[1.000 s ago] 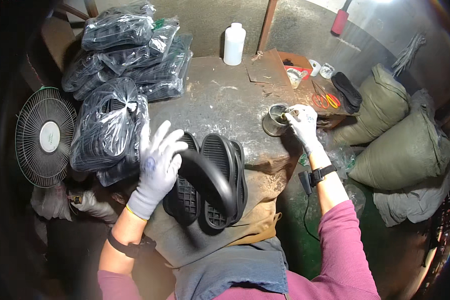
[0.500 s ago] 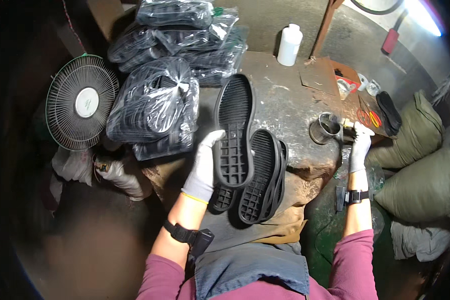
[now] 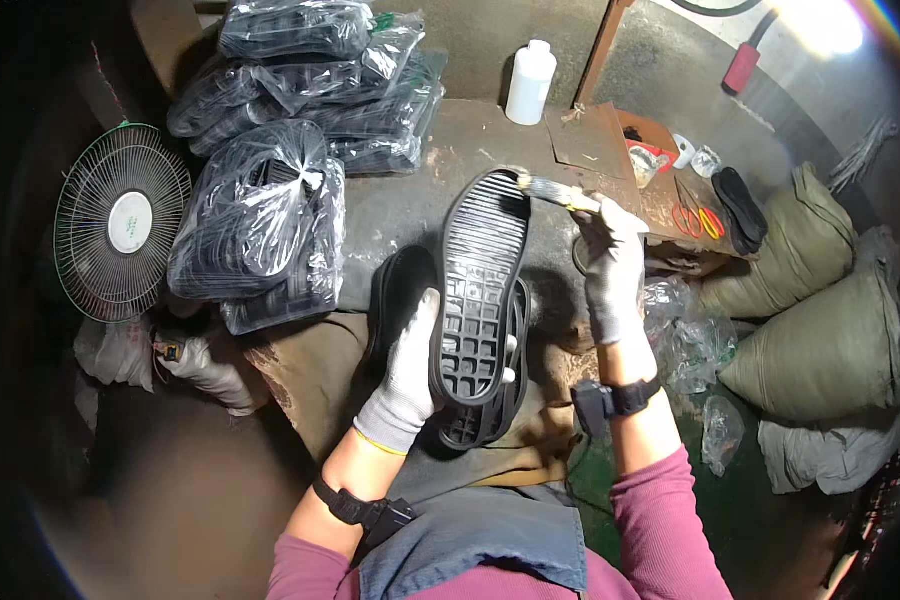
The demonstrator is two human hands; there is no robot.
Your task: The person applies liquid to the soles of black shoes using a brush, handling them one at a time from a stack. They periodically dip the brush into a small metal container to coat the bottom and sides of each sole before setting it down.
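My left hand [image 3: 410,365], in a whitish glove, grips a black shoe sole [image 3: 474,285] by its heel half, the ribbed and gridded inner face turned up. In my gloved right hand [image 3: 613,265] is a brush [image 3: 560,192]; its bristle end meets the rim at the sole's toe end. More black soles [image 3: 460,432] lie under the held one, over my lap. One further dark sole [image 3: 402,285] leans left of it, partly behind my left hand. The metal cup is almost wholly hidden behind my right hand.
Plastic-wrapped bundles of soles [image 3: 270,215] are stacked at the left of the worktable [image 3: 475,135], beside a fan [image 3: 127,220]. A white bottle [image 3: 530,85] stands at the back. Scissors [image 3: 697,218] and a dark sole [image 3: 738,208] lie at right, near green sacks [image 3: 810,350].
My right hand has brought the brush from the metal cup leftward to the sole's toe end. The held sole now sits slightly lower, tilted right. The whole view has shifted somewhat.
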